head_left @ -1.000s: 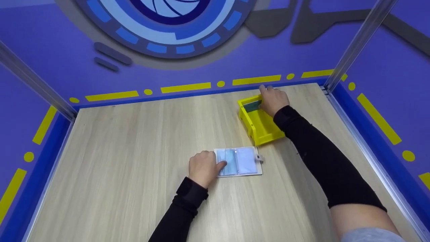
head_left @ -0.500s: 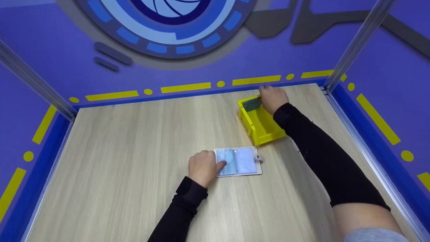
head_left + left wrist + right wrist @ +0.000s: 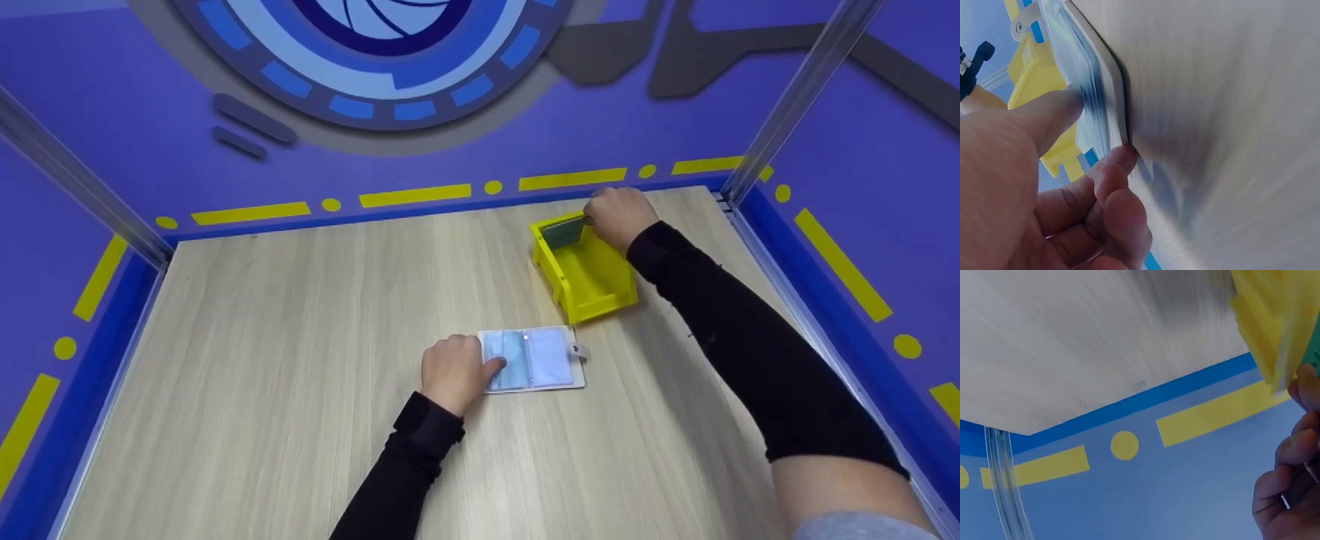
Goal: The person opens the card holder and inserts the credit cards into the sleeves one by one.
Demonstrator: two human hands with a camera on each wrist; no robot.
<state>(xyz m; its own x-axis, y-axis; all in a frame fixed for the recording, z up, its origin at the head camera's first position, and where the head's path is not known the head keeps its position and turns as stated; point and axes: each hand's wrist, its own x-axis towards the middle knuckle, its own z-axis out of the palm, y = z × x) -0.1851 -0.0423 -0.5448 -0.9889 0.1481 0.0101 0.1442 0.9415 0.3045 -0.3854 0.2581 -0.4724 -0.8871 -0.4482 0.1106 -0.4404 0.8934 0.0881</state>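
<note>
An open card holder with clear, bluish sleeves and a snap tab lies on the wooden table. My left hand pinches its left edge, thumb on top of the sleeves; in the left wrist view the index fingertip meets the lower edge. Farther back, inside a yellow bin, a dark green card stands along the rear wall. My right hand is at the bin's back right corner and pinches the card's right end. The right wrist view shows only a sliver of the green card beside the fingertips.
Blue-purple panels with yellow marks border the wooden table at the back and both sides. A metal post rises at the back right corner. The bin stands close behind the card holder, near the back panel.
My right hand has shifted slightly right at the bin's rear, and the green card has moved a little up and right. The left hand and card holder have stayed in place.
</note>
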